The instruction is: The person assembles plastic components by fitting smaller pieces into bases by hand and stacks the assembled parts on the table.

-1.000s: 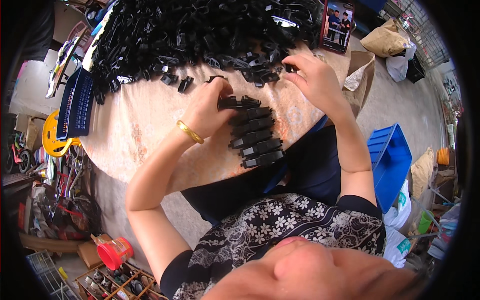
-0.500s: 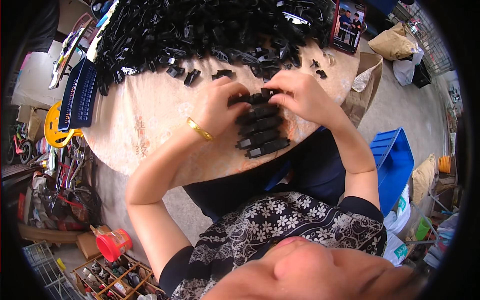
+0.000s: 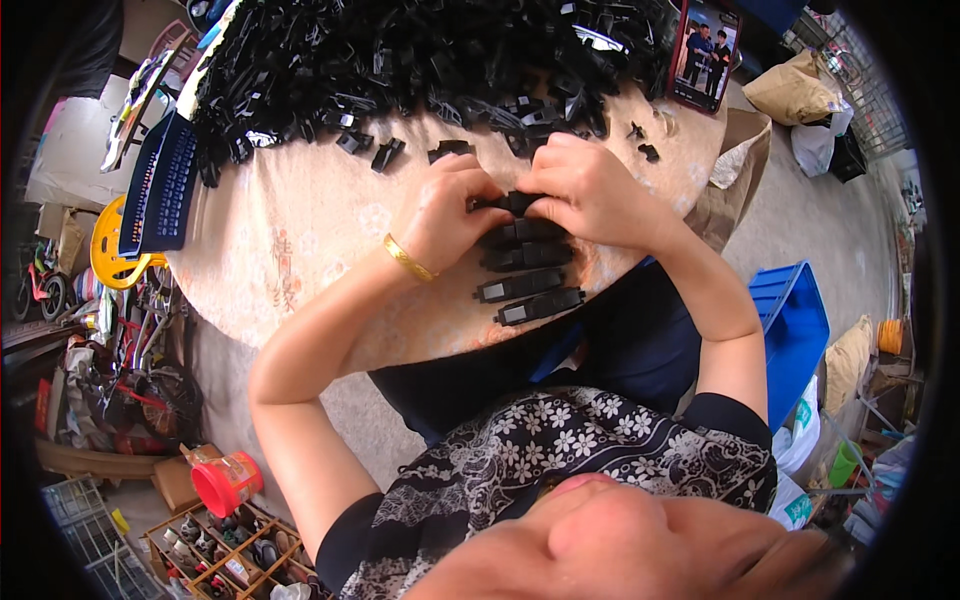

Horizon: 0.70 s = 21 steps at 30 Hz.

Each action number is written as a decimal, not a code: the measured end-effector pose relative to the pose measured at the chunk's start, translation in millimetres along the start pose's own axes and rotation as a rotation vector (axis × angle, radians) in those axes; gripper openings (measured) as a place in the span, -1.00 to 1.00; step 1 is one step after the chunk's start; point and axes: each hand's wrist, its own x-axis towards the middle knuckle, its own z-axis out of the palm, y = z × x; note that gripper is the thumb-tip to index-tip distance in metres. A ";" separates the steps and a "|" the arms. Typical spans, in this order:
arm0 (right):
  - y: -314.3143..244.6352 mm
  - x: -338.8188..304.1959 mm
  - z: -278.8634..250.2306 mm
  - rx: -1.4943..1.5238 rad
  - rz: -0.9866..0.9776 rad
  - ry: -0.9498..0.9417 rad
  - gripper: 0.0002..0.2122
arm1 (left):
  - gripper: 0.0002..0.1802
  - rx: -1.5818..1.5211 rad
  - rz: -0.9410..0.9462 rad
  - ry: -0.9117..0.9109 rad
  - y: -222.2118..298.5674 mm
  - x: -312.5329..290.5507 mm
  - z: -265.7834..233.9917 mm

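A column of several black plastic parts lies crosswise on the cloth-covered table, running toward its near edge. At the far end of that column, both hands pinch one black plastic part. My left hand, with a gold bangle on its wrist, grips the left end. My right hand holds the right end between thumb and fingers. The fingers hide much of this part. Beyond the hands spreads a large heap of similar black parts, with a few loose ones in front of it.
A phone stands at the table's far right. A dark blue basket and a yellow stool are on the left. On the right, a blue crate is beside my right arm. The patterned tablecloth shows at left.
Both hands have closed more fully around the part at the column's far end. The whole view has shifted slightly; the heap looks the same.
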 end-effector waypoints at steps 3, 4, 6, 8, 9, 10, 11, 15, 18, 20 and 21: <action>-2.5 0.0 -7.0 0.010 0.021 -0.036 -0.84 | -0.76 0.027 0.101 -0.116 -8.6 7.6 -12.7; -3.7 1.1 -11.0 0.093 0.037 -0.127 -0.84 | -0.74 0.057 0.194 -0.220 -9.9 10.5 -17.4; -3.5 2.0 -15.2 0.174 0.057 -0.212 -0.84 | -0.68 -0.062 0.041 -0.157 -6.7 13.1 -17.2; -1.8 2.6 -17.7 -0.013 0.055 0.053 -0.80 | -0.60 -0.182 -0.117 -0.090 -7.5 16.5 -12.7; -3.7 2.9 -20.0 -0.175 0.123 0.104 -0.77 | -0.53 -0.004 0.041 0.104 -13.0 20.8 -8.3; -3.0 2.5 -18.6 -0.172 0.122 0.102 -0.77 | -0.46 0.176 0.198 0.298 -17.9 24.8 -5.5; -0.9 0.7 -17.7 -0.214 0.145 0.110 -0.74 | -0.43 0.247 0.194 0.269 -20.3 30.0 -4.0; 1.4 -5.2 -10.9 -0.270 0.175 0.029 -0.69 | -0.52 0.478 0.240 0.237 -28.2 37.2 -2.7; -2.0 -4.3 -8.7 -0.230 0.203 0.048 -0.69 | -0.61 0.563 0.266 0.235 -29.7 33.1 -9.8; -2.9 -6.2 -8.4 -0.175 0.224 0.100 -0.69 | -0.67 0.557 0.294 0.275 -21.6 30.8 -10.1; -3.0 -8.7 -9.3 -0.145 0.248 0.114 -0.70 | -0.65 0.543 0.293 0.287 -14.1 28.5 -11.7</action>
